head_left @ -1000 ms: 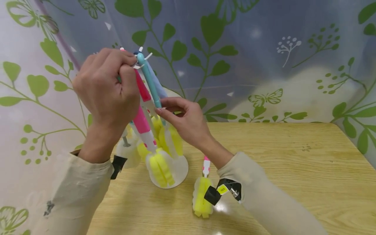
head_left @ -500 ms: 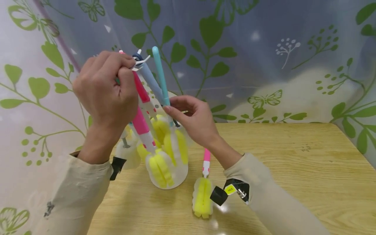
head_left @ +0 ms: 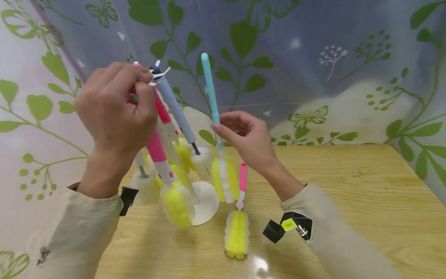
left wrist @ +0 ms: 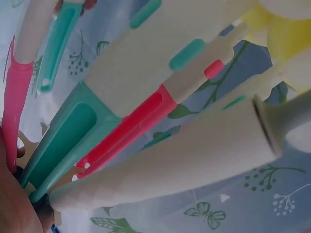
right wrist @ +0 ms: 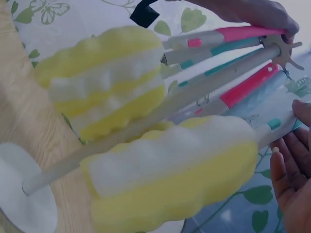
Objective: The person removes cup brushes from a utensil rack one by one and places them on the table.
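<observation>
My left hand (head_left: 116, 104) grips the top of a white brush stand near its hooks (head_left: 161, 74). Several sponge bottle brushes hang there, among them a pink-handled brush (head_left: 177, 205) and a blue-grey-handled brush (head_left: 177, 108). The left wrist view shows a teal handle (left wrist: 68, 141) and a white handle (left wrist: 165, 170) by the palm. My right hand (head_left: 249, 139) pinches a teal-handled bottle brush (head_left: 224, 178) low on its handle, apart from the stand. In the right wrist view its yellow and white sponge (right wrist: 180, 170) hangs in front of the stand's pole (right wrist: 121, 133).
On the wooden table (head_left: 331, 213) lies another pink-handled sponge brush (head_left: 237, 234), right of the stand's round white base (head_left: 206, 205). A leaf-patterned curtain (head_left: 313, 69) closes off the back and left.
The teal-handled brush has come off the hooks and moved right in my right hand. My left hand stays at the stand's top; hanging brushes have shifted slightly.
</observation>
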### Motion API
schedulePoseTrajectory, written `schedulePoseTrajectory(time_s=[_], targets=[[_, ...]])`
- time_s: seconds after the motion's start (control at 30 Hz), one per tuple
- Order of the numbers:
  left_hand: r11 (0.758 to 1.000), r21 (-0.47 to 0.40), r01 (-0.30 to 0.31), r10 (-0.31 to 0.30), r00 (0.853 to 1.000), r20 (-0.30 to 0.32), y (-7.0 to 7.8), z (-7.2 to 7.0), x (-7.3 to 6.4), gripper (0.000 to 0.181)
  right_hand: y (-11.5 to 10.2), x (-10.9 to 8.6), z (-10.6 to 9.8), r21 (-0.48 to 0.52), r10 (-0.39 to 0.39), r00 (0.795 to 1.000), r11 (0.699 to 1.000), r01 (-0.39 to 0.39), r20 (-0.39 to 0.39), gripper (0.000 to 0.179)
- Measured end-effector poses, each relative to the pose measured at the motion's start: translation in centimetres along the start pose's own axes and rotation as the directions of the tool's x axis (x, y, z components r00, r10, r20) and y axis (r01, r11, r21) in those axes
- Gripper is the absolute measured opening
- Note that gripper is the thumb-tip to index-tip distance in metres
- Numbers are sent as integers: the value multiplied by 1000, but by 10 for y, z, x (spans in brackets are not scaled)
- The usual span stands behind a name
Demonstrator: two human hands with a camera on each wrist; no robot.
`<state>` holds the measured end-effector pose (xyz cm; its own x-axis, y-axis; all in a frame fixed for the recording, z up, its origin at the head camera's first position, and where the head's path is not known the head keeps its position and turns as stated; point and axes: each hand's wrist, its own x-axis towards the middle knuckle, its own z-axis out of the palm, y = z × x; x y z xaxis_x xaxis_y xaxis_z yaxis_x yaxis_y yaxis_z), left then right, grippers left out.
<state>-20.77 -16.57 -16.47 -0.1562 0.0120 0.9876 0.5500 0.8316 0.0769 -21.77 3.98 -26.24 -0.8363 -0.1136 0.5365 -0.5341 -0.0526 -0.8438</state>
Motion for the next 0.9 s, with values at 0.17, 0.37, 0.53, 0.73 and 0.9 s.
schedulePoseTrajectory(time_s=[0.17,0.37,0.53,0.73,0.9], targets=[[999,28,-31,30,998,55,-4,-9,3,36,5,-7,-21,-48,44,999,998,-45,-14,26],[996,69,-56,49,994,100,-3,-16,5,40,20,-17,-47,-121,143,988,981,-149,-57,31],[987,144,-75,57,990,126,-1,-18,7,48,34,-25,-63,-155,256,964,952,-265,-74,39],[968,237,-80,51,991,126,3,-13,6,49,54,-36,-76,-214,372,925,900,-380,-78,41],[974,220,-51,35,997,75,5,-6,5,35,71,-49,-82,-252,486,873,839,-482,-52,43]])
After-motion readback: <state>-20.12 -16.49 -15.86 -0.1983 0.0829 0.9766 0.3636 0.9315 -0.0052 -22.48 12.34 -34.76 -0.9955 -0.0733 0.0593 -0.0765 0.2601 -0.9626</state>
